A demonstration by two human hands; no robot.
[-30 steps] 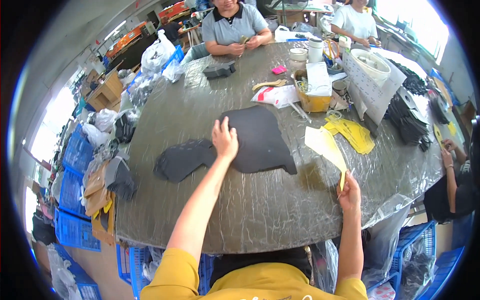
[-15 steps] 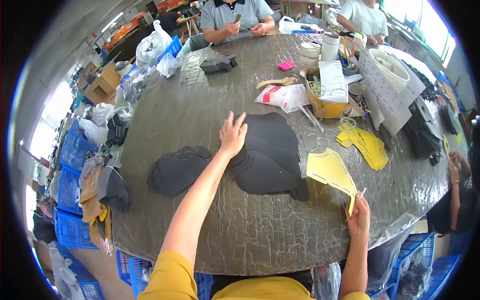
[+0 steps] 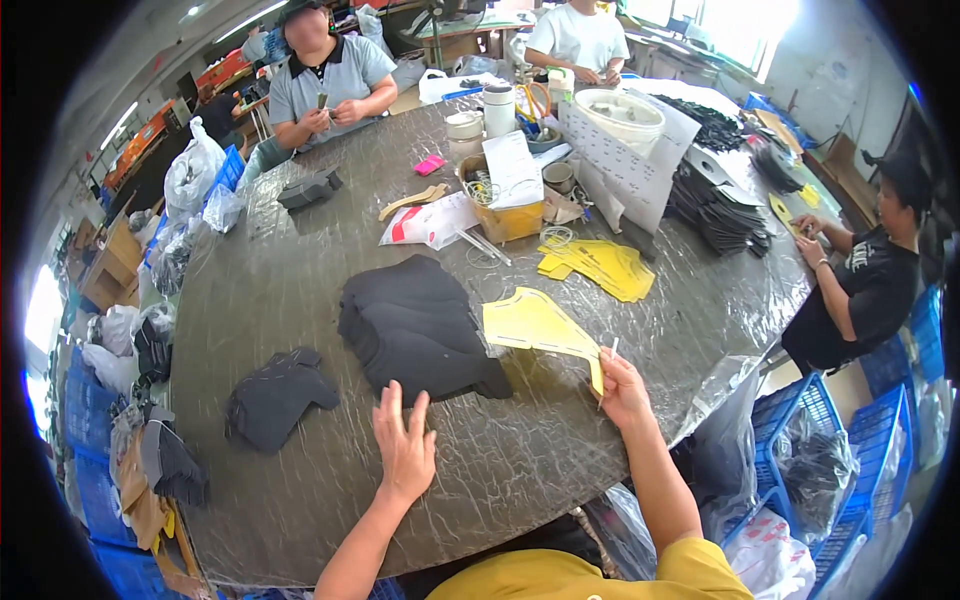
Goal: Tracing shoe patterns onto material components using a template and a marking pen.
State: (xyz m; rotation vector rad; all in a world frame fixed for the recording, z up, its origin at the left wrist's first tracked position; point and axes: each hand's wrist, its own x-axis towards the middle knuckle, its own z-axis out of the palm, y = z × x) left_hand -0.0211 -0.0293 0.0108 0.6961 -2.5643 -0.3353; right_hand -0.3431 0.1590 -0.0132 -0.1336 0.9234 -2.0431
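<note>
My right hand (image 3: 624, 388) pinches the narrow end of a yellow template (image 3: 535, 322) with slots cut along its edges. A thin white stick, perhaps a marking pen (image 3: 614, 346), pokes up from the same fingers. The template's broad end lies beside a fanned stack of dark fabric pieces (image 3: 415, 325) on the table. At the near edge of that stack, my left hand (image 3: 405, 447) has its fingers spread, their tips at the lowest piece; whether they touch it I cannot tell. A smaller pile of dark pieces (image 3: 280, 398) lies to the left.
More yellow templates (image 3: 600, 268) lie beyond my right hand, near a yellow box (image 3: 510, 222) of tools, a plastic packet (image 3: 432, 222) and a white bucket (image 3: 620, 120). Co-workers sit across and at the right of the table (image 3: 300, 500). Blue crates (image 3: 785, 430) stand beside it.
My left hand has drawn back from the left side of the dark stack to its near edge. My right hand still holds the template. The whole view has swung to the right.
</note>
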